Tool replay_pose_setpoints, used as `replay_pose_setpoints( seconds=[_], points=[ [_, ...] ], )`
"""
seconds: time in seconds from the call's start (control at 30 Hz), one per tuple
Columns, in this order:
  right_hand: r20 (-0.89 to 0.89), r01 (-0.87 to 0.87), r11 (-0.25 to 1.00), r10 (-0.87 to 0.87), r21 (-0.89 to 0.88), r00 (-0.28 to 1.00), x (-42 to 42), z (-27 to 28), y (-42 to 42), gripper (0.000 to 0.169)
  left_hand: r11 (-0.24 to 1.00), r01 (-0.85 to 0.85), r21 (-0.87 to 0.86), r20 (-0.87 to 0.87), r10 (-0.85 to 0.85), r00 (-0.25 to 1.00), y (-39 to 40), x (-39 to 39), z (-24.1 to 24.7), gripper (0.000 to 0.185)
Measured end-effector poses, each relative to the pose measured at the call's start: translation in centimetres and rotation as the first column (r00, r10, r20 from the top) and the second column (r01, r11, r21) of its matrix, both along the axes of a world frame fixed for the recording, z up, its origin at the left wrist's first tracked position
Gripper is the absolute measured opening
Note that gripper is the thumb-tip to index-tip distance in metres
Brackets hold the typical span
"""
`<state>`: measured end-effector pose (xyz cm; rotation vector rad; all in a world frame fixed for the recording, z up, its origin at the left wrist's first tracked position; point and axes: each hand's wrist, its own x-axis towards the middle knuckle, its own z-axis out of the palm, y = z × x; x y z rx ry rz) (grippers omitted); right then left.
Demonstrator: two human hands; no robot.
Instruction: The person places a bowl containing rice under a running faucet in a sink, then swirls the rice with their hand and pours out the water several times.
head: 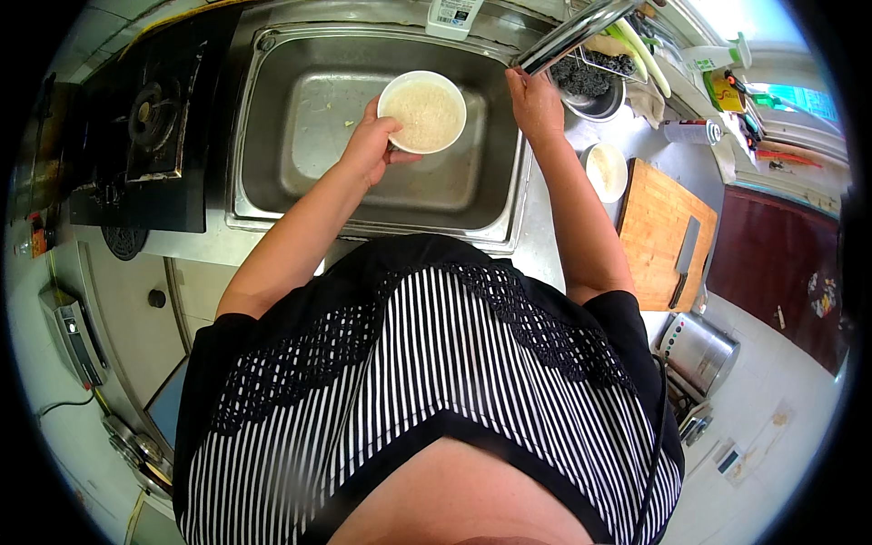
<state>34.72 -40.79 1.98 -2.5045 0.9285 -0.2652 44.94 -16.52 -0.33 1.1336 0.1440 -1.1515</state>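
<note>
My left hand [371,146] holds a white bowl [462,122] over the sink, thumb over the rim and fingers beneath. Inside it are pale grains that look like rice [424,114]; whether water covers them is hard to tell. Below the bowl is the stainless steel sink basin [320,170], with a few small scraps on its floor. At the sink's right back corner, my right hand [537,102] grips the lower end of a chrome faucet [569,41], which partly hides the fingers. No water stream is visible.
Right of the sink are a metal pot [603,107] with dark contents, a second white bowl [605,173] and a wooden cutting board [654,225] bearing a cleaver [687,252]. A white bottle [453,17] stands behind the sink. A black gas stove [150,129] lies left.
</note>
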Motion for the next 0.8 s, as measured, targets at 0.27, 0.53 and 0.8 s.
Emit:
replay_pose_setpoints(
  seconds=[0.27, 0.53, 0.8],
  points=[
    [0.036, -0.028, 0.999, 0.029, -0.038, 0.999, -2.1, -1.3, 0.8, 0.026, 0.993, -0.096, -0.063, -0.050, 0.093, 0.994, -0.9, -1.7, -0.6, 0.070],
    [0.100, -0.055, 0.998, 0.057, -0.024, 0.993, -2.4, -2.1, 0.6, 0.025, 0.998, -0.056, 0.008, -0.012, 0.057, 0.998, -0.1, -2.9, -0.6, 0.073],
    [0.080, -0.063, 0.998, 0.064, -0.022, 0.995, -2.3, -2.1, 0.4, 0.026, 1.000, -0.008, 0.024, -0.039, 0.009, 0.999, 0.7, -3.8, -0.2, 0.077]
  ],
)
